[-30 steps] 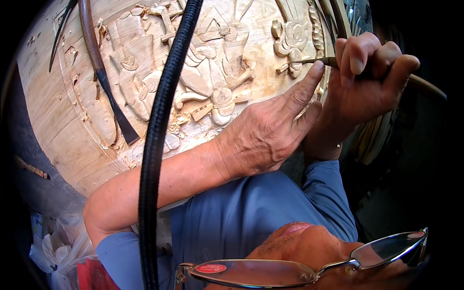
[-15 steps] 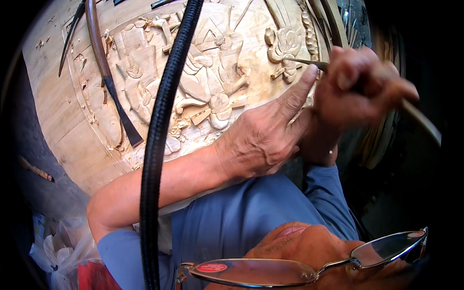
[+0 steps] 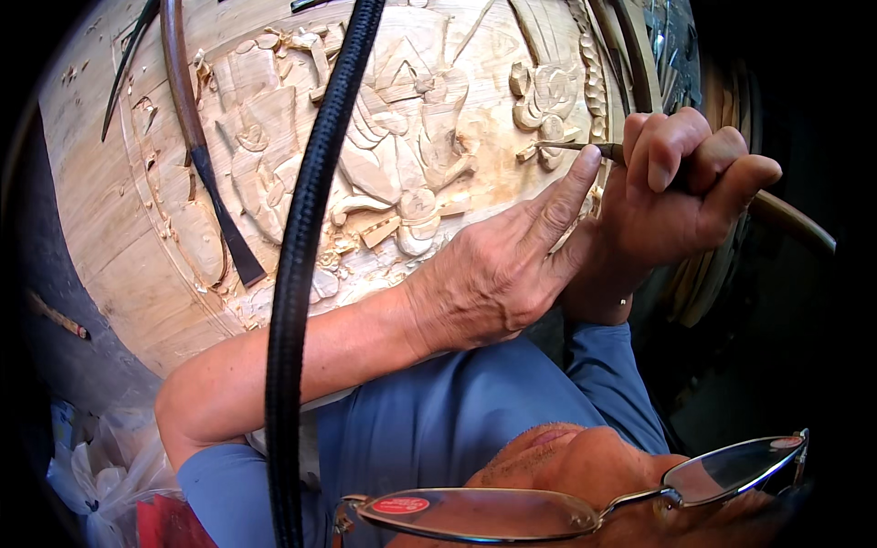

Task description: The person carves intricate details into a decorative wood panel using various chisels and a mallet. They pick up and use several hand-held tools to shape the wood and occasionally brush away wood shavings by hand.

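Observation:
My right hand is closed around a slender chisel, its handle sticking out to the right and its narrow blade reaching left to a carved motif on the pale wooden panel. My left hand lies palm down below the blade, index finger stretched out with its tip touching the tool beside my right hand; the other fingers are bent and partly hidden. The panel's relief has wood chips and shavings around it.
A wide chisel and a dark pointed tool lie at left on the panel. A thick black cord crosses the view vertically. Plastic bags are at lower left; more tools at upper right. Eyeglasses show along the bottom.
My right hand and chisel handle swung down, blurred, half a second ago and are slightly raised again now. The left fingertip stays at the blade, a little lower in view than at first.

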Motion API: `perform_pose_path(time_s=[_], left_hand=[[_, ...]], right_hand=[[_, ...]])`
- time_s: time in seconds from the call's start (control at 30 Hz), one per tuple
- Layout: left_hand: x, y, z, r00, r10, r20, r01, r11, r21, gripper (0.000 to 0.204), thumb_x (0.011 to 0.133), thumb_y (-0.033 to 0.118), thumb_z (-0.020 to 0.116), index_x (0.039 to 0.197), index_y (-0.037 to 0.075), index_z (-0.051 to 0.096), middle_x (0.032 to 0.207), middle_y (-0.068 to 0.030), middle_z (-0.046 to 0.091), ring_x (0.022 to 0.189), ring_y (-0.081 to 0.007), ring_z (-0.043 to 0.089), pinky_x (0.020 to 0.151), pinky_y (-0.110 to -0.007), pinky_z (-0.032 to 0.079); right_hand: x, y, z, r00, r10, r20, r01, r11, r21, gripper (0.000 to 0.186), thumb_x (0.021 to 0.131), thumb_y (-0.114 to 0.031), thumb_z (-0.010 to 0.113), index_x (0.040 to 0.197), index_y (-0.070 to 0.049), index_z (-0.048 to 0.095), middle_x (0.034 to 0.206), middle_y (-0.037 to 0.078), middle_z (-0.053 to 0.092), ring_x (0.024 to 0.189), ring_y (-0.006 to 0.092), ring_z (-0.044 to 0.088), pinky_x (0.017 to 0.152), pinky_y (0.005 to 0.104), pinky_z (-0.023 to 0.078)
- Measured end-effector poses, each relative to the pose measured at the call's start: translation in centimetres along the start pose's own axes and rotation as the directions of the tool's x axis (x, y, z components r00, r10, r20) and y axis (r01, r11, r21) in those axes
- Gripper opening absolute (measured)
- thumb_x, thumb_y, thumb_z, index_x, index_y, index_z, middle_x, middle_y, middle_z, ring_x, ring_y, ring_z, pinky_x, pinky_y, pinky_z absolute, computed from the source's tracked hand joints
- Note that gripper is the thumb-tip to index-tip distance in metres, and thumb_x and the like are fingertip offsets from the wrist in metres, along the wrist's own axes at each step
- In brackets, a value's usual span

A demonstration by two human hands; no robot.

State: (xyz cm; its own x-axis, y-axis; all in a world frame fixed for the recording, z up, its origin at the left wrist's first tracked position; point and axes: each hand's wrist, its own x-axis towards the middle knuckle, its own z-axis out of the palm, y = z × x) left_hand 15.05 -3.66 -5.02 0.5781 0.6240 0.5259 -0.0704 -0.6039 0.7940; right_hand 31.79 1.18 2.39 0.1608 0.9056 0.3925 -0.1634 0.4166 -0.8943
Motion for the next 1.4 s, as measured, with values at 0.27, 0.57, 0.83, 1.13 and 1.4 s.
perform_pose_path(time_s=[0.27, 0.57, 0.83, 1.13, 1.4], left_hand=[[0.1, 0.3, 0.2, 0.998, 0.015, -0.058, -0.013, 0.999, 0.041, 0.056, 0.079, 0.015, 0.085, 0.129, -0.008, 0.071, 0.17, -0.0436, 0.032, 0.103, -0.0346, 0.077, 0.084, -0.038, 0.065], [0.4, 1.0, -1.3, 0.999, -0.002, -0.048, 0.007, 0.994, 0.11, 0.028, 0.088, 0.007, 0.07, 0.109, -0.011, 0.074, 0.16, -0.0421, 0.048, 0.111, -0.0311, 0.077, 0.084, -0.034, 0.064], [0.5, 0.2, -0.3, 0.995, 0.041, -0.093, -0.033, 0.996, 0.088, 0.05, 0.084, 0.01, 0.077, 0.131, -0.006, 0.073, 0.169, -0.0331, 0.044, 0.1, -0.0265, 0.08, 0.08, -0.034, 0.065], [0.6, 0.4, -0.4, 0.999, 0.017, -0.045, -0.014, 0.997, 0.072, 0.056, 0.081, 0.012, 0.079, 0.133, -0.006, 0.071, 0.17, -0.0337, 0.043, 0.102, -0.0273, 0.079, 0.082, -0.034, 0.065], [0.3, 0.4, -0.5, 1.0, -0.019, -0.011, 0.02, 0.998, 0.057, 0.065, 0.073, 0.016, 0.088, 0.132, -0.005, 0.07, 0.173, -0.0355, 0.036, 0.096, -0.0274, 0.078, 0.079, -0.036, 0.064]], right_hand=[[0.1, -0.4, 1.1, 0.994, 0.019, -0.107, -0.044, 0.968, -0.246, 0.058, 0.122, -0.053, 0.026, 0.081, -0.013, 0.038, 0.058, 0.012, 0.052, 0.041, 0.0116, 0.038, 0.039, 0.0216, 0.036], [-1.3, 0.9, 1.4, 0.973, -0.173, -0.152, 0.103, 0.917, -0.384, 0.061, 0.12, -0.059, 0.024, 0.081, -0.014, 0.037, 0.057, 0.01, 0.051, 0.042, 0.013, 0.043, 0.038, 0.0222, 0.038], [-1.1, -0.6, 0.1, 0.975, -0.153, -0.163, 0.114, 0.968, -0.225, 0.062, 0.119, -0.062, 0.027, 0.081, -0.014, 0.037, 0.064, 0.013, 0.054, 0.043, 0.0114, 0.031, 0.037, 0.0216, 0.031], [-0.9, -0.9, 0.1, 0.974, -0.08, -0.214, 0.05, 0.988, -0.143, 0.061, 0.117, -0.063, 0.033, 0.079, -0.016, 0.037, 0.063, 0.01, 0.051, 0.046, 0.0108, 0.038, 0.039, 0.0196, 0.034], [-0.6, -0.5, 0.5, 0.97, -0.055, -0.235, -0.019, 0.953, -0.302, 0.061, 0.117, -0.061, 0.041, 0.076, -0.015, 0.038, 0.062, 0.009, 0.057, 0.05, 0.0104, 0.051, 0.041, 0.0192, 0.041]])
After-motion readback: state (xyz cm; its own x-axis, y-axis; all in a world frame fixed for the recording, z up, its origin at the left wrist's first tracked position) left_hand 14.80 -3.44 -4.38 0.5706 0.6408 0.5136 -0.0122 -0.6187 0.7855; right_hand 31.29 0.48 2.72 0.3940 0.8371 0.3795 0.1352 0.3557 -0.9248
